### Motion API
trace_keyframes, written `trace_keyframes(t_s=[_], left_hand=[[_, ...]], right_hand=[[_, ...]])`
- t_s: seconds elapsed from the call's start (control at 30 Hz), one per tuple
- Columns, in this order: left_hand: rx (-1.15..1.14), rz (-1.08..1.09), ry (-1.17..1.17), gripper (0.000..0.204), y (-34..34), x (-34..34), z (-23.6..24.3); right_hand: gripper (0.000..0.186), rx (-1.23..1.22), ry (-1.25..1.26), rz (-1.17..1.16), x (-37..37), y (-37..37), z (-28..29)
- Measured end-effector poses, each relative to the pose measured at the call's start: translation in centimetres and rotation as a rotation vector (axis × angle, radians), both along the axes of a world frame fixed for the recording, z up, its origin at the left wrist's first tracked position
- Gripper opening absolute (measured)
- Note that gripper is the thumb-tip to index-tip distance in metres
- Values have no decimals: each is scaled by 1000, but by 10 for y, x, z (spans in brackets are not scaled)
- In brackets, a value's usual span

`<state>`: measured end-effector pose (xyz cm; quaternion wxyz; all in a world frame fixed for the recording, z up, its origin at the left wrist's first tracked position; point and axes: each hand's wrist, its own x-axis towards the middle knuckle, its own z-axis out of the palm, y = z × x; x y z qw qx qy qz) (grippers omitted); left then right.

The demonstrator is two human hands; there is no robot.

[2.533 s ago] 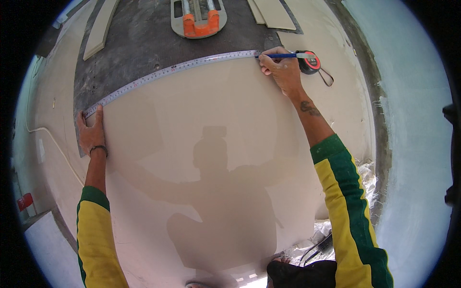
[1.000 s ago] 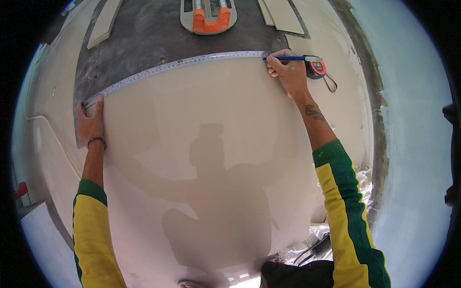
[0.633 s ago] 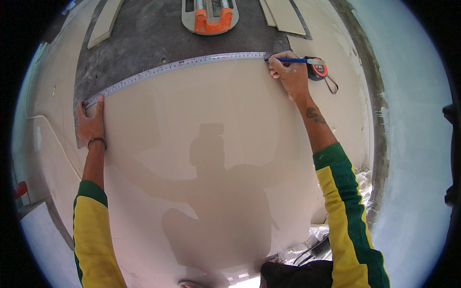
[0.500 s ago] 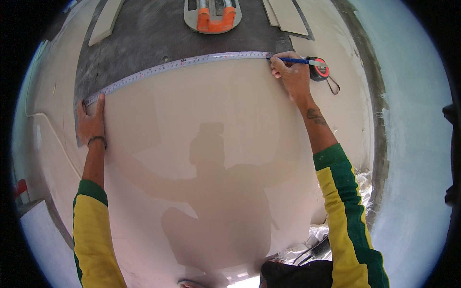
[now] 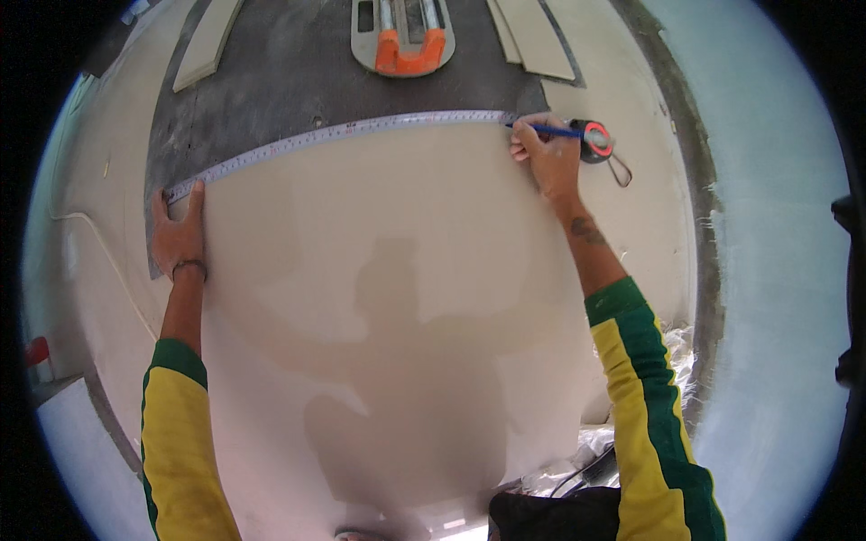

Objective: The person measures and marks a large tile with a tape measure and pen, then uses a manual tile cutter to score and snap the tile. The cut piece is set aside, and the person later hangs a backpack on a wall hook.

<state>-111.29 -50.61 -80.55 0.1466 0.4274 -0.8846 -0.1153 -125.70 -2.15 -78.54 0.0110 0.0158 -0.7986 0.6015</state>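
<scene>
A large glossy beige tile (image 5: 316, 189) lies in front of me. Along its far edge stretches the tape measure's pale blade (image 5: 352, 127), bowed by the lens. My left hand (image 5: 179, 236) holds the blade's end at the tile's far left corner, thumb and fingers about it. At the far right, my right hand (image 5: 550, 162) grips a slim blue pen (image 5: 561, 132), its tip by the tile edge at the blade. Just right of that hand rests the black and red tape case (image 5: 591, 137) with a wrist loop; the hand partly hides the blade there.
Beyond the tile is a dark grey board (image 5: 271, 99) with an orange-handled tool (image 5: 410, 61) on it. Cut beige strips lie at its left (image 5: 206, 45) and right (image 5: 537, 41). Crumpled clear plastic (image 5: 591, 446) is near my right forearm. A pale cable (image 5: 113, 261) runs at left.
The whole view has shifted slightly, so the far things sit lower. The pen's back end has tipped and now overlaps the tape case. Both hands keep their holds.
</scene>
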Motion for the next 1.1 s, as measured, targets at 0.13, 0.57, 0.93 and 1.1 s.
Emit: trace_keyframes(t_s=[0.13, 0.57, 0.93, 1.1], left_hand=[[9, 18, -25, 101, 0, 0, 1], [-65, -26, -5, 68, -1, 2, 0], [104, 15, 246, 29, -6, 8, -6], [-83, -347, 356, 29, -15, 26, -11]], right_hand=[[22, 18, 234, -111, 3, 9, 8], [68, 786, 75, 394, -49, 124, 42], [65, 892, 117, 462, 24, 155, 115], [63, 960, -23, 487, 125, 180, 161]])
